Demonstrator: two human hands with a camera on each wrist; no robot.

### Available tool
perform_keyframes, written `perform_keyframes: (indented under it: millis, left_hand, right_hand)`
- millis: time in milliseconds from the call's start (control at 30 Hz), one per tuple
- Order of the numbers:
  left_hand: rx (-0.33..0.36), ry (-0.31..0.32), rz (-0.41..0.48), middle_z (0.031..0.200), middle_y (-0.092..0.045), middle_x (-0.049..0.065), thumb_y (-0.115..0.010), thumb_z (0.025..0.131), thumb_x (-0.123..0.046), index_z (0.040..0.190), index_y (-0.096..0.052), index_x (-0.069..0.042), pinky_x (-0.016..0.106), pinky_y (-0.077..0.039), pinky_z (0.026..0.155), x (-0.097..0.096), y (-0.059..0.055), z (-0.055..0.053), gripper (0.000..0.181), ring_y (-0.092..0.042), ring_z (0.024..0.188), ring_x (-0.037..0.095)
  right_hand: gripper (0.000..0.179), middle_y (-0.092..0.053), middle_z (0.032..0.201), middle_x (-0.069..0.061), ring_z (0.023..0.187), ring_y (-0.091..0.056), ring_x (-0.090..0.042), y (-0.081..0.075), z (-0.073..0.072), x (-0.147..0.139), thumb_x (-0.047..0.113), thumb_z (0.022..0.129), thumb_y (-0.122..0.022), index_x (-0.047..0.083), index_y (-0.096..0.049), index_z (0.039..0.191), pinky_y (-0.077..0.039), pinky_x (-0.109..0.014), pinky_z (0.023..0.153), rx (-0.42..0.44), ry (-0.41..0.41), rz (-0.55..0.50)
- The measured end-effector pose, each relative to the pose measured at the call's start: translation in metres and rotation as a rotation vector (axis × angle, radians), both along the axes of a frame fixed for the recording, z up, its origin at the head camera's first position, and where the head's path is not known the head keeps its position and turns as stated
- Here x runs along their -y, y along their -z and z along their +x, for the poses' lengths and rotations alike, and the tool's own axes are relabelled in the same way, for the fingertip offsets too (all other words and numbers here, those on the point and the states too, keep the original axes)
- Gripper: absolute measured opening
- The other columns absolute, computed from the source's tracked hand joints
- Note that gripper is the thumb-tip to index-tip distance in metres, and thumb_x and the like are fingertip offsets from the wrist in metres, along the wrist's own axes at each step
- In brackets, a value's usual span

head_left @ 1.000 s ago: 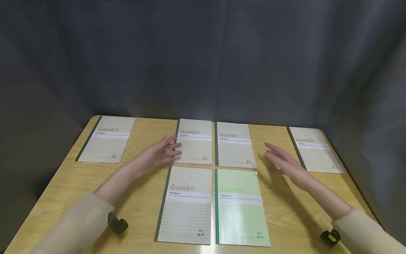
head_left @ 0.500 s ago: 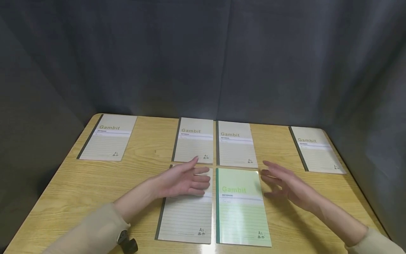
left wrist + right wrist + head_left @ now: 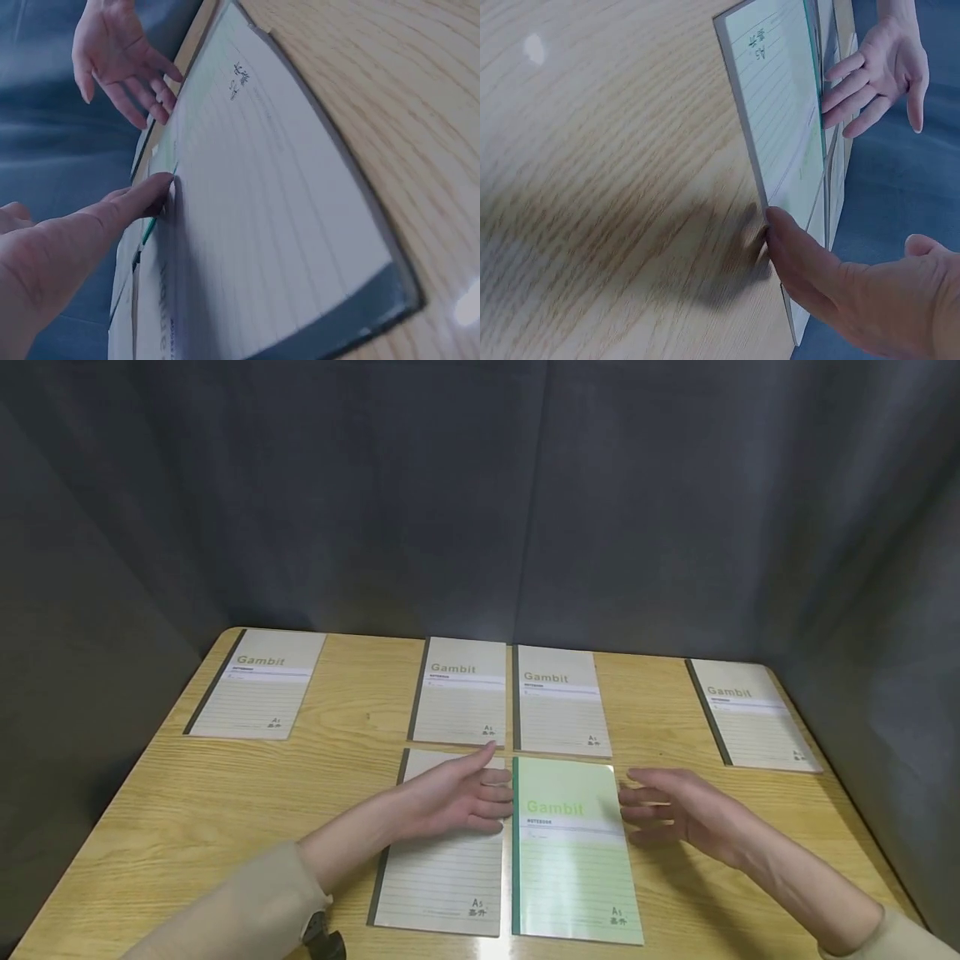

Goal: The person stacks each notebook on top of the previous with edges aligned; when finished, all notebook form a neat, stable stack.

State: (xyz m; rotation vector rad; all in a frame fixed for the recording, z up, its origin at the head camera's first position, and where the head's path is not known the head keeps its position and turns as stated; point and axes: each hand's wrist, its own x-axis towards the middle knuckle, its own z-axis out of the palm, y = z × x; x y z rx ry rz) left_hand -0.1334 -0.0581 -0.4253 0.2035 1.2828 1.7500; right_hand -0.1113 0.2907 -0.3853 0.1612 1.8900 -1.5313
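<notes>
Green notebook flat on desk, between left hand and right hand; fingers loosely extended, gripping nothing; contact unclear. Probably best: close in evenly on both long edges without nudging white notebook alongside.

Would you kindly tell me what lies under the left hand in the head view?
Under the left hand is a pale notebook; its ruled lower part shows, bottom-corner printing included. The hand covers much of its upper half, hiding any title there from that view.
</notes>
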Motion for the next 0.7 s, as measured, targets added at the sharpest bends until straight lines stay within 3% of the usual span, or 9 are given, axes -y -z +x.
perform_keyframes:
  millis: [233,367,500,633,700]
  left_hand:
    - [0.017,-0.094,-0.016,0.161,-0.030,0.038,-0.032,0.107,-0.062,0.161,-0.013,0.008,0.055,-0.037,0.123,-0.001,0.002,-0.001,0.091,-0.038,0.149,0.050]
    - [0.035,-0.121,-0.022,0.159,-0.035,0.038,-0.034,0.106,-0.061,0.160,-0.017,0.010,0.053,-0.039,0.122,-0.003,0.004,-0.002,0.091,-0.043,0.146,0.049]
    - [0.047,-0.163,-0.038,0.154,-0.042,0.038,-0.040,0.105,-0.060,0.157,-0.024,0.012,0.053,-0.038,0.123,-0.006,0.004,-0.003,0.091,-0.045,0.145,0.048]
    - [0.031,-0.207,-0.052,0.147,-0.051,0.034,-0.048,0.106,-0.048,0.153,-0.036,0.011,0.053,-0.042,0.121,-0.011,0.004,-0.001,0.077,-0.053,0.140,0.045]
    - [0.014,-0.210,-0.053,0.143,-0.056,0.030,-0.052,0.106,-0.038,0.149,-0.044,0.009,0.052,-0.048,0.115,-0.015,0.004,0.000,0.064,-0.059,0.134,0.043]
  right_hand:
    - [0.070,-0.043,0.151,-0.038,0.128,-0.062,-0.030,0.005,0.000,-0.004,0.037,0.108,-0.049,-0.011,-0.025,0.153,-0.057,-0.051,0.104,0.020,0.037,0.009]
    - [0.048,-0.058,0.134,-0.020,0.119,-0.063,-0.023,0.007,-0.002,-0.002,0.035,0.106,-0.053,-0.002,-0.049,0.136,-0.058,-0.048,0.102,0.049,0.080,0.007]
    - [0.028,-0.059,0.117,-0.006,0.112,-0.060,-0.020,0.008,-0.003,0.001,0.033,0.105,-0.056,0.008,-0.062,0.117,-0.058,-0.045,0.101,0.075,0.100,0.009]
    - [0.026,-0.056,0.110,-0.003,0.108,-0.057,-0.019,0.010,-0.003,0.005,0.033,0.104,-0.056,0.009,-0.065,0.110,-0.059,-0.043,0.099,0.065,0.089,0.041]
    - [0.033,-0.057,0.110,-0.003,0.107,-0.057,-0.019,0.012,-0.002,0.007,0.034,0.104,-0.056,0.005,-0.065,0.118,-0.059,-0.042,0.099,0.046,0.073,0.060]
